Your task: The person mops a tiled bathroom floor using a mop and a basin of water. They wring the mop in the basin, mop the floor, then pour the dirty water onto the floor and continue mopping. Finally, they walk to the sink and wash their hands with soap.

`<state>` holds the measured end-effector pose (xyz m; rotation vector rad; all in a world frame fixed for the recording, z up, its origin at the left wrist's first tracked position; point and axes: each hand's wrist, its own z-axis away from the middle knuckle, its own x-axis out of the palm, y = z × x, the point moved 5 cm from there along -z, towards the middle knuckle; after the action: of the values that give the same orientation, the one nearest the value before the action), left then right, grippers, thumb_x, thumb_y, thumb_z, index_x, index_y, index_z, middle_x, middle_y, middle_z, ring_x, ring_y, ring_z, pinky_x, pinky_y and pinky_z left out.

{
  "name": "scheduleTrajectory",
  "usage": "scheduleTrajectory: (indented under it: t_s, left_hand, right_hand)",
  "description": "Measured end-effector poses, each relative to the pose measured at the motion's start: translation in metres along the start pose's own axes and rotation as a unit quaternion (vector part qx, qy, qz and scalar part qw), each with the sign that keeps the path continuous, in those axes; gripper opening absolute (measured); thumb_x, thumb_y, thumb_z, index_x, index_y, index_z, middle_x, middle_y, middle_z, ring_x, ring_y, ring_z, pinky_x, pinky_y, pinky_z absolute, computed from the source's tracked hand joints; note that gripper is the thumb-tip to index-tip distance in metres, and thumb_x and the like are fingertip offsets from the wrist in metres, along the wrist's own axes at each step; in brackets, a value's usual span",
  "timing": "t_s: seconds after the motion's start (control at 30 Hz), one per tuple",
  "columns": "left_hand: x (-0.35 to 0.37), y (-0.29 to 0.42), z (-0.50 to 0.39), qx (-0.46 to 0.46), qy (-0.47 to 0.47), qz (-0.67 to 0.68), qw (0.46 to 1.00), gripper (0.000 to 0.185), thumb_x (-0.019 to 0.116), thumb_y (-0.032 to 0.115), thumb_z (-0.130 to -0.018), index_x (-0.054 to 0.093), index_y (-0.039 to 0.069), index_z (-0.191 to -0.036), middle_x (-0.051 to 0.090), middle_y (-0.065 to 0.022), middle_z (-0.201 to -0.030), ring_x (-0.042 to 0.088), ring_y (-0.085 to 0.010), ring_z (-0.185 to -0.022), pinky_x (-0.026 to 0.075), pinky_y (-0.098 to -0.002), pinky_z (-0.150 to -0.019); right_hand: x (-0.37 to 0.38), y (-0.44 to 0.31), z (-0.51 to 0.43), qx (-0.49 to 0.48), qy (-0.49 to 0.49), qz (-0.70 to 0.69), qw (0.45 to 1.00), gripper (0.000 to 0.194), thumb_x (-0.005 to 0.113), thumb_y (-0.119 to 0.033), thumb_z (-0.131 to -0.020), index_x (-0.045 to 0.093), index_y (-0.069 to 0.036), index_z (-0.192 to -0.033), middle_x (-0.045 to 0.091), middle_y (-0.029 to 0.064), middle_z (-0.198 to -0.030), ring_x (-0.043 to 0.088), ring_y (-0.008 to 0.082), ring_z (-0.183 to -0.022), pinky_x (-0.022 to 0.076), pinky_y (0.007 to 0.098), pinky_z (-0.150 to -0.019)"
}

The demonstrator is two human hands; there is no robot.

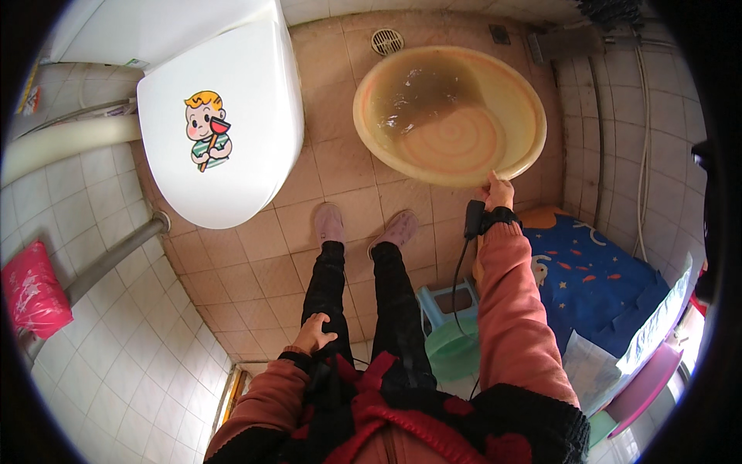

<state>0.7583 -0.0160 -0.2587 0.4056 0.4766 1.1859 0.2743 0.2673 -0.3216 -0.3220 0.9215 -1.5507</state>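
Note:
My right hand (pixel 499 192) grips the near rim of a large yellowish plastic basin (pixel 513 127), its fingers partly hidden by the rim. The basin is tilted, and murky water (pixel 426 87) gathers at its far left side, with light glinting on it. Bare basin bottom with ring marks shows nearer to me. A round floor drain (pixel 387 42) lies just beyond the basin's far left edge. My left hand (pixel 316 333) rests against my left thigh, fingers apart and holding nothing. A black device with a cable (pixel 474 219) is at my right wrist.
A white toilet with a closed lid (pixel 232 145) stands at the left. Right of my legs are a light blue plastic stool (pixel 432 301), a green basin (pixel 452 351) and a blue patterned cover (pixel 591 278). A grey pipe (pixel 116 255) runs along the left wall.

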Motion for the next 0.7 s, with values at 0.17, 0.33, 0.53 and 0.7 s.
scheduleTrajectory:
  t_s: [0.17, 0.33, 0.53, 0.7]
  left_hand:
    - [0.003, -0.009, 0.003, -0.022, 0.008, -0.005, 1.000, 0.044, 0.074, 0.022, -0.065, 0.053, 0.003, -0.099, 0.054, -0.0163, -0.100, 0.052, -0.0338, -0.098, 0.043, -0.0372, -0.084]
    - [-0.003, -0.009, 0.008, 0.002, 0.022, 0.025, 0.999, 0.046, 0.074, 0.022, -0.065, 0.053, 0.002, -0.101, 0.056, -0.0163, -0.102, 0.053, -0.0332, -0.099, 0.044, -0.0368, -0.084]
    - [-0.006, -0.014, 0.010, 0.003, 0.021, 0.026, 0.999, 0.046, 0.074, 0.022, -0.065, 0.054, 0.001, -0.100, 0.058, -0.0164, -0.100, 0.055, -0.0325, -0.097, 0.045, -0.0362, -0.084]
    - [-0.009, -0.017, 0.010, 0.006, 0.022, 0.045, 0.999, 0.046, 0.074, 0.022, -0.064, 0.053, 0.000, -0.099, 0.058, -0.0168, -0.100, 0.055, -0.0323, -0.097, 0.044, -0.0360, -0.084]
  right_hand:
    - [0.005, -0.009, 0.006, 0.002, -0.004, 0.004, 1.000, 0.019, 0.062, -0.016, -0.084, 0.053, 0.001, -0.089, 0.058, 0.0079, -0.073, 0.055, 0.0174, -0.052, 0.0478, 0.0277, -0.045]
    - [0.015, -0.020, 0.014, 0.005, -0.001, -0.003, 1.000, 0.022, 0.062, -0.015, -0.083, 0.053, 0.004, -0.092, 0.060, 0.0120, -0.076, 0.057, 0.0207, -0.054, 0.0479, 0.0275, -0.044]
    - [0.021, -0.018, -0.001, 0.031, -0.012, 0.017, 0.999, 0.022, 0.061, -0.020, -0.085, 0.056, 0.001, -0.091, 0.058, 0.0114, -0.074, 0.056, 0.0202, -0.056, 0.0497, 0.0287, -0.049]
    - [0.016, -0.011, -0.009, 0.026, -0.007, 0.028, 0.999, 0.026, 0.061, -0.016, -0.084, 0.055, 0.008, -0.089, 0.060, 0.0166, -0.079, 0.060, 0.0249, -0.062, 0.0521, 0.0303, -0.051]
